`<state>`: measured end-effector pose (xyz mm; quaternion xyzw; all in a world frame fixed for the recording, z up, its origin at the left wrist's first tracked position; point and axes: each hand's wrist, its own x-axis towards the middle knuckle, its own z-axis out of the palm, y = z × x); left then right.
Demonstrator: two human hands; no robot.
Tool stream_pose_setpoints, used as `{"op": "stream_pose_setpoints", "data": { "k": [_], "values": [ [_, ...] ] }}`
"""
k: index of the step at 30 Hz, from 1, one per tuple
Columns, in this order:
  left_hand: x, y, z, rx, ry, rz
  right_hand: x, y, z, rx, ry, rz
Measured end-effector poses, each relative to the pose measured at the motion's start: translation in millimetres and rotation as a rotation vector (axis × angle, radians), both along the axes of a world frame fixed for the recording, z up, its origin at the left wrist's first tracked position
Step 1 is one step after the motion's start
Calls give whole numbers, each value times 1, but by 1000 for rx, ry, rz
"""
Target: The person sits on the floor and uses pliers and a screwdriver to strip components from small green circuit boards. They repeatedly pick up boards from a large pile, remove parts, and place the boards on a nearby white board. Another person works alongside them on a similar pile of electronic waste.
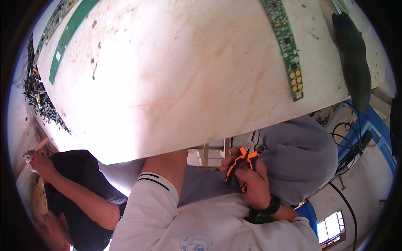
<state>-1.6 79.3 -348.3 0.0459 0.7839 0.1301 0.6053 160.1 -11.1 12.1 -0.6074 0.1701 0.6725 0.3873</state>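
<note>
My right hand (255,184) is closed around pliers (250,147) with orange-and-black handles, held in front of my lap just below the table's near edge. The jaws of the pliers point up toward that edge and look slightly parted. My left forearm reaches under the white table (176,83), which hides the hand itself. On the table, nearest to the pliers, lies a long green circuit board (289,50) with round gold pads at its near end.
Two more green board strips (69,39) lie at the far left. A dark-handled tool (353,58) with a metal shaft rests at the right edge. Dark scraps (42,96) lie in a heap beyond the left edge. Another person (79,196) works at left, and a blue frame (372,125) stands right.
</note>
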Motion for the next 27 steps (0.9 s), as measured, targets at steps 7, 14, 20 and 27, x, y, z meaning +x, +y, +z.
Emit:
{"op": "stream_pose_setpoints", "data": {
  "k": [7,14,20,27],
  "values": [
    [6,7,-2,5,-5,-39,-1,-1,0,46,-44,-37],
    [24,8,8,30,-85,-169,-3,-14,-5,155,-218,-113],
    [61,17,89,217,-373,-276,2,-20,-29,260,-382,-302],
    [77,-14,257,646,-630,-288,16,-22,-41,332,-444,-241]
  ]
}}
